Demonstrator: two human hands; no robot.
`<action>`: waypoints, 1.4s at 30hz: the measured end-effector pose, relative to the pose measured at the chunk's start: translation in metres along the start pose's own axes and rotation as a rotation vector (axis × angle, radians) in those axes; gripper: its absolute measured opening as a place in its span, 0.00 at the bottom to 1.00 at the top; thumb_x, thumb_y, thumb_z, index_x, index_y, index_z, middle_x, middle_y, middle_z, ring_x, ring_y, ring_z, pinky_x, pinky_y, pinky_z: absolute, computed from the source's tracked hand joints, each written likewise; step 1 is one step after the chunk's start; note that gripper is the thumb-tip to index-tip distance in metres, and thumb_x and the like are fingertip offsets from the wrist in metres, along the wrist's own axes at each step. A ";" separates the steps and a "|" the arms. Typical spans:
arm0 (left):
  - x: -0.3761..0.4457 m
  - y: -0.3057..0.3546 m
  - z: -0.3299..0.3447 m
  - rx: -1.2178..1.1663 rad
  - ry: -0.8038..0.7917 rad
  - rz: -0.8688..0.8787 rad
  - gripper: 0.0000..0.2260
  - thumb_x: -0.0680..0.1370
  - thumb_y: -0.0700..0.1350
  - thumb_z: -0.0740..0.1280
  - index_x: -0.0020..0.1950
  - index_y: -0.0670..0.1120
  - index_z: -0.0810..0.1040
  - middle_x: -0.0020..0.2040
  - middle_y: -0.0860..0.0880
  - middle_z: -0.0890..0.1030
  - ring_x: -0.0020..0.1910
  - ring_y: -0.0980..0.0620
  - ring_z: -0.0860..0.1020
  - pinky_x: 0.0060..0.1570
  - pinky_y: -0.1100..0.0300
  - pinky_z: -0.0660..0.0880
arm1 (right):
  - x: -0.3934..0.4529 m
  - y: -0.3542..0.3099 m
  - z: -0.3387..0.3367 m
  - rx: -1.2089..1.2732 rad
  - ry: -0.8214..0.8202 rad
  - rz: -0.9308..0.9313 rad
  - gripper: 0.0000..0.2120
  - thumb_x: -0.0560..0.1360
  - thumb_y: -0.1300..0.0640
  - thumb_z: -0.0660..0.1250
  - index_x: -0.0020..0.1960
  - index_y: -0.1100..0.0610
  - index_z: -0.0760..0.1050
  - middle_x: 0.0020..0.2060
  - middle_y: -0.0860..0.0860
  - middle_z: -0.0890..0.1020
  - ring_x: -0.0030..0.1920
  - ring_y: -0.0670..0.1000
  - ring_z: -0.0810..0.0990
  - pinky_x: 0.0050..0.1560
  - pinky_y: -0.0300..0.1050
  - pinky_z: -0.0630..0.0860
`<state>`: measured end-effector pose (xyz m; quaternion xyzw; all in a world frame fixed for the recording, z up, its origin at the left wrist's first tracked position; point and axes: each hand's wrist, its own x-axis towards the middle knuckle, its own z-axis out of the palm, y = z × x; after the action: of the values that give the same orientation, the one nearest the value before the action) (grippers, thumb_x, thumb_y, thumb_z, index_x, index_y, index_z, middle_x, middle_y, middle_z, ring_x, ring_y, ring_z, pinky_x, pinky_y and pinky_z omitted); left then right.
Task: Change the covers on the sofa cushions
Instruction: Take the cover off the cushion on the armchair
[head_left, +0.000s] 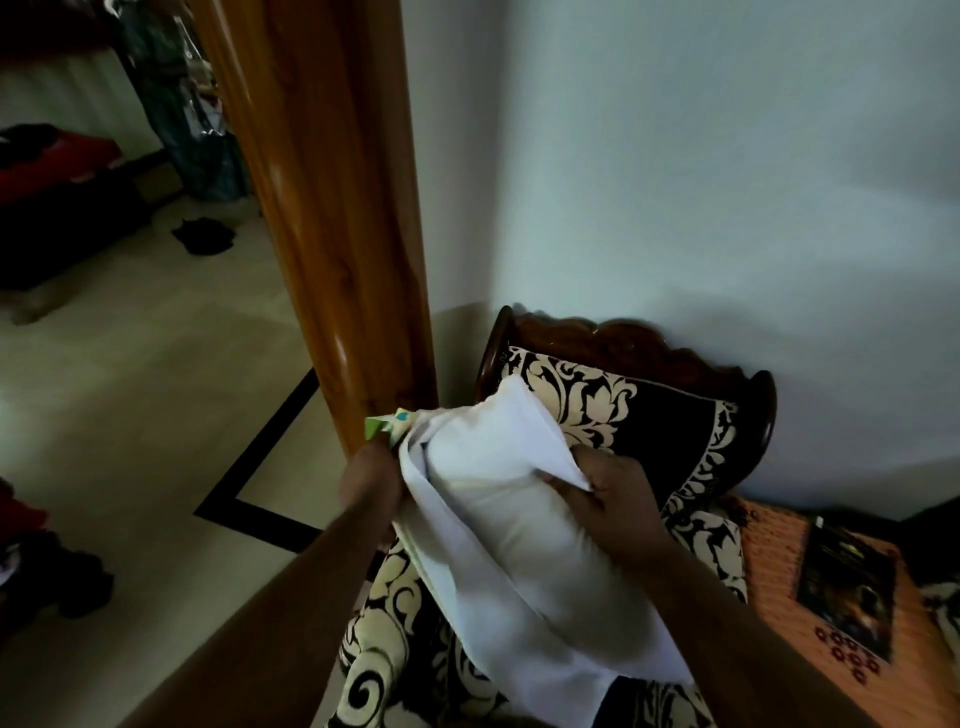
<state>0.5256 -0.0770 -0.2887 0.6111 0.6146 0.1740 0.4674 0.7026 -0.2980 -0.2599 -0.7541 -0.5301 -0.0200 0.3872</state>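
Note:
I hold a white cushion (511, 499) in front of me, above the sofa. A cover (457, 566), turned white side out, is draped round it, and a green and blue printed corner of the cover (387, 422) sticks out at its top left. My left hand (371, 486) grips the cover's edge just under that corner. My right hand (615, 501) holds the cushion's right side, fingers curled into the white fabric. The lower end of the cushion hangs down between my forearms.
Below is a sofa (670, 415) with black and cream floral upholstery and a carved dark wood back against the white wall. A wooden door frame (337, 234) stands at the left. An orange cloth with a dark book (847, 587) lies at the right. Tiled floor (130, 415) lies beyond.

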 end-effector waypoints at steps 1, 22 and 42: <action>-0.001 0.003 0.001 -0.024 -0.030 0.026 0.15 0.85 0.53 0.58 0.59 0.46 0.79 0.59 0.41 0.81 0.44 0.48 0.77 0.49 0.53 0.72 | 0.002 -0.004 -0.003 0.035 0.010 -0.002 0.19 0.79 0.44 0.68 0.37 0.55 0.72 0.29 0.46 0.74 0.30 0.43 0.75 0.31 0.45 0.71; 0.015 0.034 0.013 -0.718 -0.059 -0.078 0.26 0.70 0.63 0.70 0.65 0.54 0.79 0.56 0.48 0.84 0.56 0.43 0.81 0.62 0.41 0.76 | 0.008 -0.020 -0.030 0.089 0.101 0.095 0.38 0.70 0.29 0.69 0.67 0.53 0.64 0.61 0.53 0.71 0.63 0.54 0.73 0.62 0.54 0.73; 0.041 0.015 -0.015 0.153 0.144 0.085 0.12 0.81 0.52 0.64 0.60 0.48 0.79 0.53 0.44 0.82 0.44 0.46 0.77 0.44 0.53 0.74 | 0.001 -0.028 -0.054 0.240 0.303 0.148 0.26 0.72 0.63 0.76 0.58 0.36 0.74 0.49 0.29 0.81 0.52 0.34 0.81 0.50 0.36 0.79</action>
<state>0.5302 -0.0319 -0.2845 0.6565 0.6316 0.1899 0.3661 0.7006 -0.3262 -0.2058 -0.7279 -0.4073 -0.0412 0.5501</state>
